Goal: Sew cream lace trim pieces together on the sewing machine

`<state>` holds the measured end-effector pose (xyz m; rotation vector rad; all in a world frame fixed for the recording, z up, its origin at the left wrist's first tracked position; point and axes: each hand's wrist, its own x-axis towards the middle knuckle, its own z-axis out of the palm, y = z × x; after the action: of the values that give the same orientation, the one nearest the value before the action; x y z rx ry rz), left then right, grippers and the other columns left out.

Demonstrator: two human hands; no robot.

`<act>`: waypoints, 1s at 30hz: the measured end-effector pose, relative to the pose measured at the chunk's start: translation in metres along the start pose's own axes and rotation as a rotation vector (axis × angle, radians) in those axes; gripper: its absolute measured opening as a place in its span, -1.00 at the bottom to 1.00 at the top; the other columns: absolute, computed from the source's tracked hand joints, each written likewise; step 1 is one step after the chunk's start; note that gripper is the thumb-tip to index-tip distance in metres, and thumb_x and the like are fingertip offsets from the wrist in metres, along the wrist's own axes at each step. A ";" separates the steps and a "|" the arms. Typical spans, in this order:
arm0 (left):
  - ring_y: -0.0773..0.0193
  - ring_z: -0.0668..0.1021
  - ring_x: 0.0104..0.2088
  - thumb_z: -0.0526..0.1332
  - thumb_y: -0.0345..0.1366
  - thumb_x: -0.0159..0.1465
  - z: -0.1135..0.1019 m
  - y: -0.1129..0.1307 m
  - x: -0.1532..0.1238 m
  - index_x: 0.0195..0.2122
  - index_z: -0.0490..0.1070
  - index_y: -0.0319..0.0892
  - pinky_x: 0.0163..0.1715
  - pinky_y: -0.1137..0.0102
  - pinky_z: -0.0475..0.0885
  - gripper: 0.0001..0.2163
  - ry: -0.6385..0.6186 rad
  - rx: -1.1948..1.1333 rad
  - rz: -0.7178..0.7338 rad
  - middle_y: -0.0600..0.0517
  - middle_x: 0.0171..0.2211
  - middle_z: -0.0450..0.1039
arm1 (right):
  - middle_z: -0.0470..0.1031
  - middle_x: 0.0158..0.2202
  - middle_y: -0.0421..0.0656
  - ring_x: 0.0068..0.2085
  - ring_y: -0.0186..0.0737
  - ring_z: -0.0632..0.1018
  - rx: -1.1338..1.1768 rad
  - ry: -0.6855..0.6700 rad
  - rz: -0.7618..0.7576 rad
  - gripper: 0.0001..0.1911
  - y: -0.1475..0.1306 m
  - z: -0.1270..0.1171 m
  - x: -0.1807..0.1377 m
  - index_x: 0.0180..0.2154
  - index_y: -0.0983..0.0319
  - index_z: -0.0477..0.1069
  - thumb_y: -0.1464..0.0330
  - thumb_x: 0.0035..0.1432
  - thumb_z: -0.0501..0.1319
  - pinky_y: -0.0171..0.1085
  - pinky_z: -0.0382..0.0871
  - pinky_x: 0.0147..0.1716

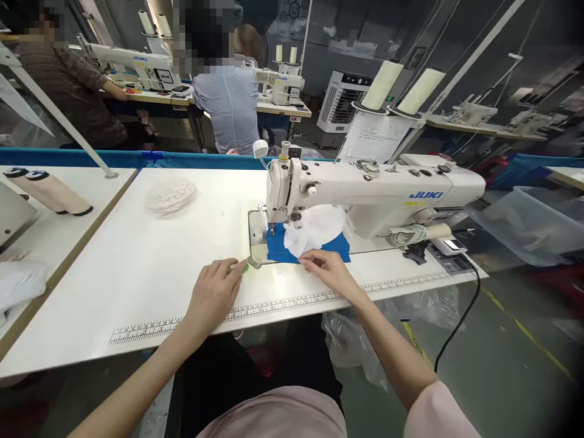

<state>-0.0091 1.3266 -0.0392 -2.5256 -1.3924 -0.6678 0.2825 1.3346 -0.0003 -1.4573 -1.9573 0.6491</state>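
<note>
My left hand (215, 291) rests on the table left of the needle plate, fingers curled over a small green object (245, 267) that is mostly hidden beneath them. With thumb and forefinger closed, my right hand (332, 272) pinches the near edge of a white fabric piece (314, 226). That piece lies on a blue sheet (277, 246) under the arm of the sewing machine (337, 185). The needle and presser foot stand just above the blue sheet's left end.
A stack of pale round pieces (171, 198) lies at the back left of the white table (182, 243). Two thread cones (383, 85) stand behind the machine. A black cable (472, 304) hangs off the right edge. Two people sit at machines ahead.
</note>
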 end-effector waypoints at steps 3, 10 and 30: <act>0.06 0.48 -0.08 0.00 -0.36 0.42 0.000 0.000 0.000 0.09 0.40 -0.21 -0.16 0.21 0.36 -0.70 0.039 -0.001 0.024 -0.14 -0.06 0.50 | 0.59 -0.31 -0.12 -0.27 -0.19 0.56 -0.089 0.132 -0.023 -0.76 0.008 0.009 -0.004 -0.23 0.20 0.54 0.25 0.27 0.13 -0.27 0.41 -0.35; 0.05 0.49 0.02 0.01 -0.35 0.42 0.002 -0.004 -0.006 0.07 0.42 -0.21 0.00 0.16 0.33 -0.71 0.073 -0.030 0.053 -0.10 -0.02 0.52 | 0.45 0.14 -0.06 0.20 -0.03 0.38 -0.341 0.107 -0.271 -0.73 0.005 0.028 0.013 -0.05 0.18 0.52 0.37 0.31 0.10 0.02 0.30 0.15; 0.10 0.52 -0.03 0.09 -0.36 0.39 -0.003 0.002 0.000 0.06 0.41 -0.22 -0.03 0.18 0.37 -0.74 0.082 -0.013 0.098 -0.06 -0.04 0.53 | 0.36 0.24 -0.09 0.30 -0.09 0.30 -0.673 0.001 -0.414 -0.58 0.027 0.029 0.036 0.19 0.18 0.35 0.24 0.40 -0.02 0.02 0.15 0.31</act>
<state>-0.0085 1.3239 -0.0363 -2.5270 -1.2323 -0.7545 0.2718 1.3754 -0.0326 -1.3169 -2.5080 -0.2222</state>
